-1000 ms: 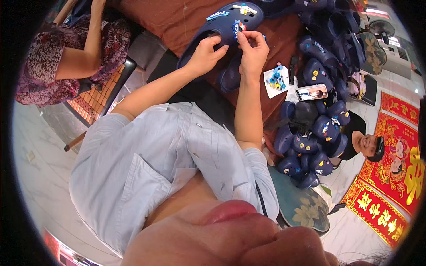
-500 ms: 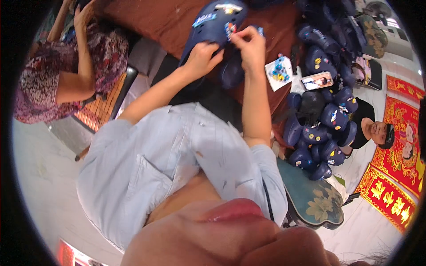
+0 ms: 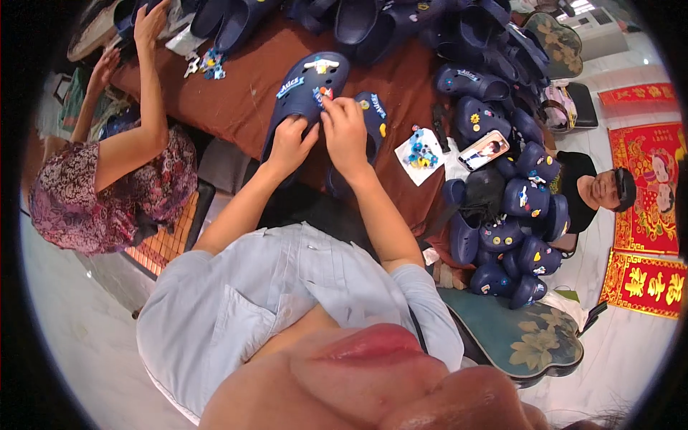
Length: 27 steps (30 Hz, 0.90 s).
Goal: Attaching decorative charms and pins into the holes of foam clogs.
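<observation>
A dark blue clog [image 3: 304, 104] lies on the brown cloth in front of me, its toe pointing away. On its upper sit a blue banner-shaped charm [image 3: 290, 87], a white charm [image 3: 322, 66] and a small red-and-white charm [image 3: 327, 93]. My left hand [image 3: 289, 145] grips the clog at its foot opening, with some fingers hidden inside. The closed fingers of my right hand [image 3: 345, 136] press on the red-and-white charm, whose lower part they cover. Right beside this clog is a second blue clog [image 3: 375, 125] with charms on it.
A white sheet of small charms [image 3: 421, 159] lies to the right, beside a phone [image 3: 484, 150]. Many blue clogs [image 3: 505, 197] are heaped at the right and far side. At the left a co-worker [image 3: 129, 172] reaches over the cloth [image 3: 236, 107]. A stool [image 3: 523, 333] stands at lower right.
The view has shifted, showing more of the table's far side. My right hand has moved closer to the clog's upper and now presses on the charm. The left hand keeps hold of the clog.
</observation>
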{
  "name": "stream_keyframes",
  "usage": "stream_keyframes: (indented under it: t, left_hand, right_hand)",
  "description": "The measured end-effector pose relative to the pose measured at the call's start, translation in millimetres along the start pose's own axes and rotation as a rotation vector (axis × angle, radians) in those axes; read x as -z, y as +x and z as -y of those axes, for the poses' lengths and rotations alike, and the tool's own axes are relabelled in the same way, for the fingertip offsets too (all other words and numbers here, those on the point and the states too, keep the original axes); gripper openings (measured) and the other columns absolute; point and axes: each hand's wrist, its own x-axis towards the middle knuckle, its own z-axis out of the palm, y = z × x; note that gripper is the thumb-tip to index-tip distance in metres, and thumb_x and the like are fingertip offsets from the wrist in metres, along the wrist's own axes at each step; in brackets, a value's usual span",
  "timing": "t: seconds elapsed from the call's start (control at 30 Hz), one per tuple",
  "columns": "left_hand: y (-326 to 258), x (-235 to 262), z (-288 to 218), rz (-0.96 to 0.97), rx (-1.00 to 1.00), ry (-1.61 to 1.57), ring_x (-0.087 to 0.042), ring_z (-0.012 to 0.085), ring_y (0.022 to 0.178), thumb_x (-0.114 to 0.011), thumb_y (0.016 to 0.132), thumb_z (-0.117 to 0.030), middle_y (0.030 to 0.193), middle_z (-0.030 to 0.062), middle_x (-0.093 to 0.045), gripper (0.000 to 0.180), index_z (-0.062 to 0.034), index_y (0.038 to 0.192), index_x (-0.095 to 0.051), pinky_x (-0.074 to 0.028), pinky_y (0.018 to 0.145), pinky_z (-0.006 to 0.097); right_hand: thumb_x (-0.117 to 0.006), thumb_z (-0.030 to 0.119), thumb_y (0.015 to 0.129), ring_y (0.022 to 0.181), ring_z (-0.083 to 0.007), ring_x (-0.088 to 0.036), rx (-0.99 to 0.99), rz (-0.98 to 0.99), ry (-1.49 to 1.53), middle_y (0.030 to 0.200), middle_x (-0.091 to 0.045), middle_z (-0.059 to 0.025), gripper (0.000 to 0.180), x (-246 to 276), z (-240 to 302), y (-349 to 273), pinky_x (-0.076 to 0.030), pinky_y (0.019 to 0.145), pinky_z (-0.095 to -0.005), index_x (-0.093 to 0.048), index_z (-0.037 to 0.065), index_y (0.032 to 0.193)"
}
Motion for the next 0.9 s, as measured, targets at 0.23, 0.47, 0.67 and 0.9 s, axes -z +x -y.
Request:
stream_keyframes:
  t: [0.23, 0.47, 0.67, 0.9]
  left_hand:
    - [3.3, -16.0, 2.0, 0.020, 0.132, -0.058, -0.053, 0.0366, 0.066, -0.067, 0.083, -0.008, 0.072, 0.0218, -0.053, 0.025, 0.0071, 0.072, -0.050, -0.042, 0.061, 0.043]
    - [6.3, -28.8, 8.3, 0.088, 0.495, -0.287, -0.043, 0.0086, 0.067, -0.071, 0.081, -0.012, 0.066, 0.0037, -0.042, 0.026, 0.0035, 0.073, -0.051, -0.036, 0.057, 0.031]
    - [4.9, -29.3, 13.1, 0.200, 0.553, -0.180, -0.062, 0.0338, 0.112, -0.072, 0.083, -0.021, 0.115, 0.0281, -0.065, 0.049, 0.0130, 0.116, -0.059, -0.047, 0.095, 0.038]
    - [-6.4, -35.1, 21.8, 0.171, 0.470, -0.066, -0.062, 0.0403, 0.108, -0.068, 0.086, -0.021, 0.112, 0.0294, -0.064, 0.044, 0.0110, 0.114, -0.060, -0.048, 0.093, 0.041]
  right_hand:
    - [-0.068, 0.002, 0.080, 0.099, -0.0316, -0.055, 0.050, 0.081, -0.067, 0.105, -0.058, -0.0141, 0.040, 16.9, -12.1, -6.2, -0.048, 0.085, -0.0389, -0.062, -0.002, 0.119]
    - [-0.073, 0.007, 0.076, 0.107, -0.0300, -0.052, 0.072, 0.195, -0.130, 0.109, -0.059, -0.0131, 0.047, 9.2, -32.4, -22.6, -0.043, 0.093, -0.0419, -0.060, -0.004, 0.120]
    - [-0.073, 0.009, 0.076, 0.109, -0.0286, -0.054, 0.090, 0.188, -0.096, 0.108, -0.062, -0.0102, 0.038, 28.3, -35.0, -28.0, -0.041, 0.094, -0.0417, -0.066, 0.001, 0.112]
    - [-0.070, 0.006, 0.080, 0.101, -0.0328, -0.058, -0.016, 0.266, 0.019, 0.103, -0.065, -0.0131, 0.030, 68.2, -26.1, -57.4, -0.046, 0.090, -0.0419, -0.067, 0.002, 0.110]
